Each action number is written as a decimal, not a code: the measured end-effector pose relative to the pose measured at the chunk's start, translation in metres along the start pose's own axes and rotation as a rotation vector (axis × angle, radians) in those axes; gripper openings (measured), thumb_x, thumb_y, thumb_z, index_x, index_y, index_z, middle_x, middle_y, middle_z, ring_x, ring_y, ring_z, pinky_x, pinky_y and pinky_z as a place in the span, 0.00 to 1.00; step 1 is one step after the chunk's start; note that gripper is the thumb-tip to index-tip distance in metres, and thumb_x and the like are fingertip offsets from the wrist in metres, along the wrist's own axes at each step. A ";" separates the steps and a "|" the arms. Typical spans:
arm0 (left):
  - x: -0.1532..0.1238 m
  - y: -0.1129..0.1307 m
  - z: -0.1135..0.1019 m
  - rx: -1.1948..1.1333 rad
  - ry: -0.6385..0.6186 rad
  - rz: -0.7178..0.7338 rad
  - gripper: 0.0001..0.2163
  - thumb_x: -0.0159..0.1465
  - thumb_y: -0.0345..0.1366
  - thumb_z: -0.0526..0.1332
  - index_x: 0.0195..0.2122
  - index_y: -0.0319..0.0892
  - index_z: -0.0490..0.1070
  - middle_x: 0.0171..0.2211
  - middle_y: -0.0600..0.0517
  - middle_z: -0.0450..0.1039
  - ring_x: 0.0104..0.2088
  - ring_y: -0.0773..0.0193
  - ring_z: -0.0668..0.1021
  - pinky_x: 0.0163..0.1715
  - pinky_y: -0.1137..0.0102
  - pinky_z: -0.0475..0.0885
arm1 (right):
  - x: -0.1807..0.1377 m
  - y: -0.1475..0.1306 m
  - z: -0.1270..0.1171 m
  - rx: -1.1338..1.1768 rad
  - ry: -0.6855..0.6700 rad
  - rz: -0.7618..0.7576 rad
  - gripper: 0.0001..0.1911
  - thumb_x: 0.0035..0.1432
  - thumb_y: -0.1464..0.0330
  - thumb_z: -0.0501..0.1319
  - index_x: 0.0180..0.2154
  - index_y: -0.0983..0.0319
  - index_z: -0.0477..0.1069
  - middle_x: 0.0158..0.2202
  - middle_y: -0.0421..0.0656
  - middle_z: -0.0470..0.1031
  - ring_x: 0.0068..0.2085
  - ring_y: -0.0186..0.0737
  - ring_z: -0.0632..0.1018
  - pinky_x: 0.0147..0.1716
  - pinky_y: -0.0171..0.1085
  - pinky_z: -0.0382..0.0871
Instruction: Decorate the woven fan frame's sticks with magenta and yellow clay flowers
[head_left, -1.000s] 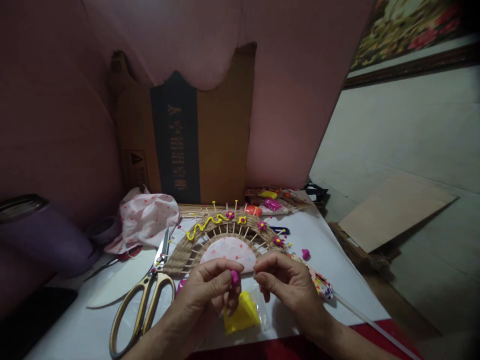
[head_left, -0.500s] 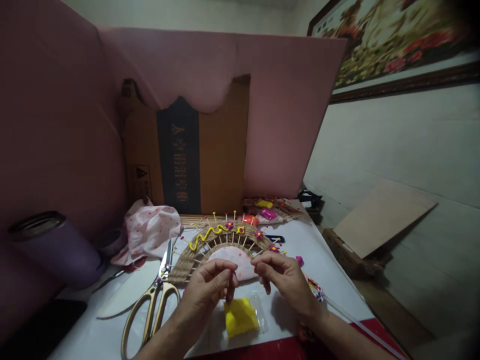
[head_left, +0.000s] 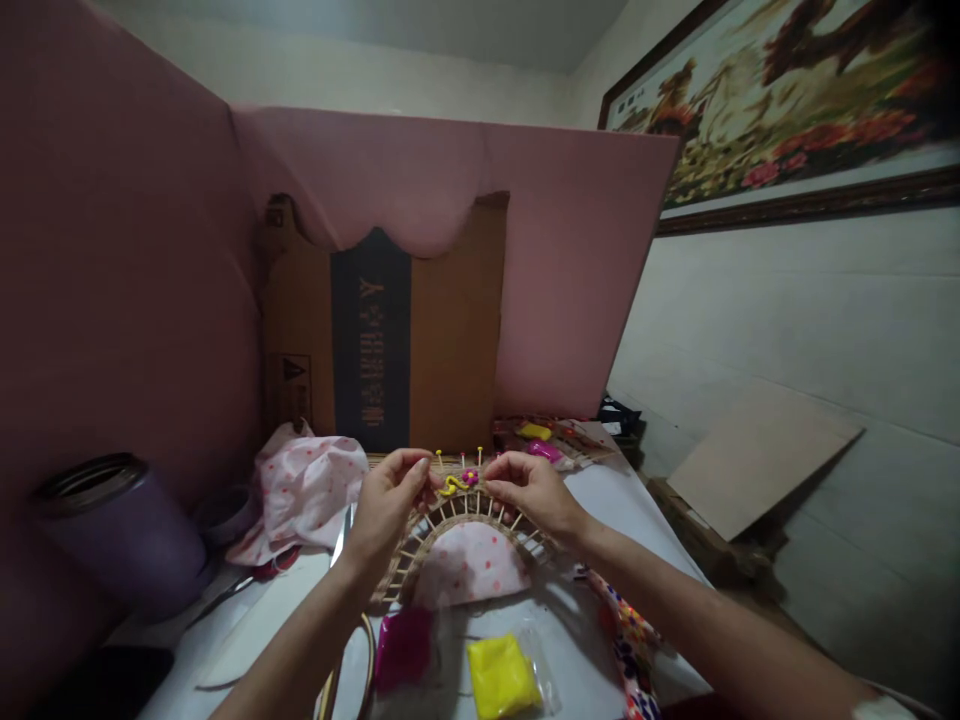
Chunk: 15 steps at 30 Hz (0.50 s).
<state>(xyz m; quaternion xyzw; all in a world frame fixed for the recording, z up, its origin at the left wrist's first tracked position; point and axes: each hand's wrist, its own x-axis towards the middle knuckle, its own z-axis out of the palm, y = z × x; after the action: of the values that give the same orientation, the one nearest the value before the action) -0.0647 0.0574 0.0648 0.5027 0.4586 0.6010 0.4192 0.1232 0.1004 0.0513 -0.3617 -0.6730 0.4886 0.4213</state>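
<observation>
The woven half-round frame (head_left: 457,520) of twine and sticks lies at the middle of the white table (head_left: 637,520), its pink dotted fabric centre toward me, and I now have both hands up on its top arc, where a second ago they were low and close in front of me, pinching a bit of pink clay over the yellow clay block (head_left: 501,675). My left hand (head_left: 386,500) has its fingertips closed on the rim beside the yellow squiggle (head_left: 451,485); my right hand (head_left: 529,490) pinches the rim just beside the small pink flower (head_left: 470,476). Whether the pink bit sits between my fingers, I cannot tell. I judge the work has gone from shaping clay to placing it on the frame. A pink clay packet (head_left: 403,645) lies beside the yellow block, and scissors (head_left: 341,540) show partly behind my left forearm.
</observation>
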 end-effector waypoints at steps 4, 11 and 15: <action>0.042 -0.019 -0.010 0.368 0.118 0.179 0.11 0.53 0.40 0.59 0.34 0.39 0.70 0.25 0.52 0.73 0.26 0.64 0.74 0.27 0.72 0.66 | 0.016 0.000 0.013 -0.134 0.006 -0.085 0.03 0.48 0.70 0.61 0.27 0.62 0.68 0.20 0.36 0.69 0.19 0.31 0.69 0.19 0.31 0.64; 0.056 -0.041 -0.011 0.582 0.092 0.269 0.06 0.56 0.39 0.59 0.27 0.44 0.71 0.23 0.54 0.72 0.25 0.64 0.72 0.29 0.71 0.62 | 0.020 0.009 0.017 -0.453 0.038 -0.337 0.07 0.49 0.77 0.61 0.27 0.61 0.74 0.28 0.41 0.73 0.32 0.36 0.72 0.34 0.35 0.64; 0.055 -0.047 -0.014 0.635 0.129 0.286 0.07 0.58 0.39 0.56 0.28 0.44 0.70 0.27 0.52 0.72 0.29 0.63 0.72 0.31 0.70 0.63 | 0.024 0.019 0.015 -0.521 0.037 -0.385 0.09 0.51 0.79 0.58 0.30 0.61 0.73 0.30 0.41 0.74 0.32 0.36 0.72 0.33 0.35 0.64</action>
<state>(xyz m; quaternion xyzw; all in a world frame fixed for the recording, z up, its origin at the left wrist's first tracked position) -0.0847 0.1198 0.0304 0.6280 0.5733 0.5115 0.1238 0.1016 0.1218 0.0352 -0.3321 -0.8237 0.2047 0.4115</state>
